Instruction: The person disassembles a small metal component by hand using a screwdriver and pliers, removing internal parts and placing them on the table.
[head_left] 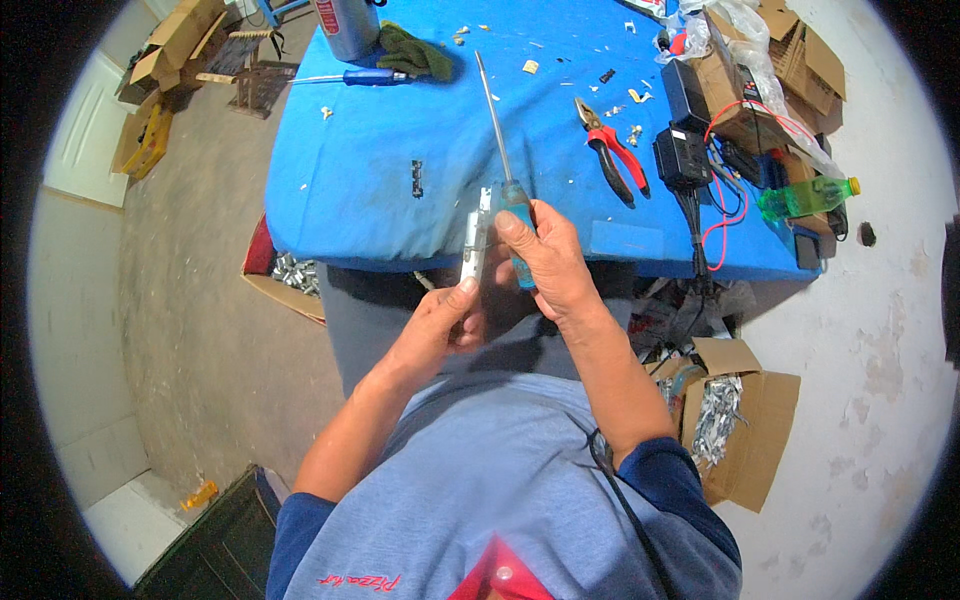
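My left hand [447, 318] is closed around the lower end of a narrow, silvery-white metal strip [473, 243], held upright just off the near edge of the table. Beside it, my right hand [552, 256] grips the teal handle of a screwdriver [498, 130], whose long shaft points away from me over the table. The handle lies close to the strip's upper end; whether they touch, I cannot tell. Some fingers of my right hand are hidden behind the handle and strip. A small black part [417, 178] lies on the blue cloth [350, 200] beyond my left hand.
Red-and-black pliers [612, 155] lie right of the screwdriver. Another blue-handled screwdriver [372, 77], a dark green cloth [415, 52] and a grey canister [348, 28] are far left. Black adapters [682, 155], wires and a green bottle [808, 198] crowd the right. A cardboard box [765, 435] holds metal pieces.
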